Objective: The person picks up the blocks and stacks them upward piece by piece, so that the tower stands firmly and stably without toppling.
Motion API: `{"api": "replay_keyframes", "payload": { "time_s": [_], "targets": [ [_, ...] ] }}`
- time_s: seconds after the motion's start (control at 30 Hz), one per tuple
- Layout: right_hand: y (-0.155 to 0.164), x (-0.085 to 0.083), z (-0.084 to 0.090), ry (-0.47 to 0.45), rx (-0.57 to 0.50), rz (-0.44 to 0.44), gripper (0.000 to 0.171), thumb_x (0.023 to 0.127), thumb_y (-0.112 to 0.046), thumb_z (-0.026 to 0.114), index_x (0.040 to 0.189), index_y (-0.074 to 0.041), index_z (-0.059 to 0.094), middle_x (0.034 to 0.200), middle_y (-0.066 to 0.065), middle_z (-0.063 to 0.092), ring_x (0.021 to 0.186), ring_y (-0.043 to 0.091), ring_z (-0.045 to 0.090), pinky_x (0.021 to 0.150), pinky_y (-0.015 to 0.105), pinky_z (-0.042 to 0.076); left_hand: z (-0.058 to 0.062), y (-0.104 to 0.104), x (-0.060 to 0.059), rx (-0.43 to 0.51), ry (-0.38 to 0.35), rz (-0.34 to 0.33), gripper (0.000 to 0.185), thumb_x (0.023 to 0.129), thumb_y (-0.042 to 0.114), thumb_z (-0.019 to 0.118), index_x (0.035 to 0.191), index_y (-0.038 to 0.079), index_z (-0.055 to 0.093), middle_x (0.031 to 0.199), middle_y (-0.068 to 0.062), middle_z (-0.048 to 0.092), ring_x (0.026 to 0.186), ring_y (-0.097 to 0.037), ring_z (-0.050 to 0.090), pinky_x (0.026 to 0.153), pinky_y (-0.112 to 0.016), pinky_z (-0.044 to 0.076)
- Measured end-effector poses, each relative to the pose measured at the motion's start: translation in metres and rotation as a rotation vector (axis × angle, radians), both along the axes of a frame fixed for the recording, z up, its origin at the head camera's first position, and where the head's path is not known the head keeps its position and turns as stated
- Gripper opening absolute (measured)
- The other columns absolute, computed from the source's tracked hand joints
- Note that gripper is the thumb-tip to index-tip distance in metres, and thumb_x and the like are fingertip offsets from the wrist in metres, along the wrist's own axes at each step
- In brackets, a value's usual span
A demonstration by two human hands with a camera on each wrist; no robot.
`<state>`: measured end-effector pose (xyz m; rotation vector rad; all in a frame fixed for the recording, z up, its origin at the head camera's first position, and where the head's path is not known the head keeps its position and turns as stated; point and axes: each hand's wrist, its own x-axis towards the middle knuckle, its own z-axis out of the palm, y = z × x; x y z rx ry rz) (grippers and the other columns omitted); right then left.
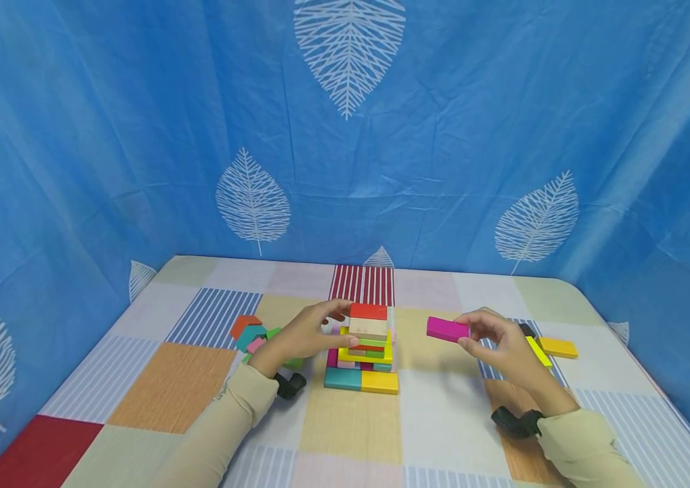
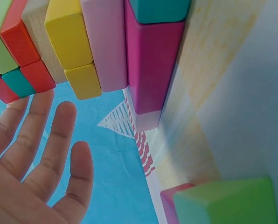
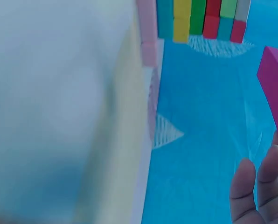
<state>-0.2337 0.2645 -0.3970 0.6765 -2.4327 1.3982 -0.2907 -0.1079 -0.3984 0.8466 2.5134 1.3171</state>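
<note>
A tower of coloured wooden blocks (image 1: 364, 349) stands mid-table, topped by a red block (image 1: 368, 312). My left hand (image 1: 308, 333) rests against the tower's left side with straight fingers near the top layers; in the left wrist view the fingers (image 2: 50, 154) are spread beside the tower (image 2: 106, 46). My right hand (image 1: 497, 339) holds a magenta block (image 1: 447, 329) in the air to the right of the tower, pinched at its right end. That magenta block (image 3: 275, 91) shows at the right edge of the right wrist view, with fingertips (image 3: 262, 186) below it.
Loose blocks (image 1: 250, 333) lie left of the tower, behind my left hand. A yellow block (image 1: 539, 352) and an orange-yellow block (image 1: 558, 348) lie on the patchwork tablecloth (image 1: 168, 386) at the right. Blue leaf-print curtains (image 1: 345, 135) enclose the table.
</note>
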Motion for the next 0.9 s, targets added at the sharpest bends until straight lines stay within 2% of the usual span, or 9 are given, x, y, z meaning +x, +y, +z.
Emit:
{"api": "replay_keyframes", "payload": {
  "time_s": [0.5, 0.9],
  "targets": [
    [-0.057, -0.025, 0.011, 0.000, -0.076, 0.053, 0.026, 0.093, 0.009, 0.075, 0.119, 0.008, 0.073, 0.101, 0.007, 0.065, 0.081, 0.012, 0.058, 0.079, 0.016, 0.055, -0.002, -0.001, -0.001, 0.008, 0.018, -0.019, 0.065, 0.098, 0.026, 0.082, 0.152, 0.002, 0.056, 0.144, -0.015, 0.065, 0.132, -0.035, 0.059, 0.114, -0.058, 0.047],
    [-0.081, -0.041, 0.011, -0.069, -0.013, 0.059, 0.025, 0.096, 0.001, 0.077, 0.120, 0.007, 0.074, 0.103, 0.012, 0.068, 0.085, 0.015, 0.059, 0.082, 0.021, 0.056, 0.000, -0.001, 0.000, -0.001, 0.014, -0.025, 0.067, 0.099, 0.027, 0.081, 0.154, 0.001, 0.054, 0.146, -0.015, 0.064, 0.133, -0.035, 0.059, 0.115, -0.058, 0.047]
  ]
}}
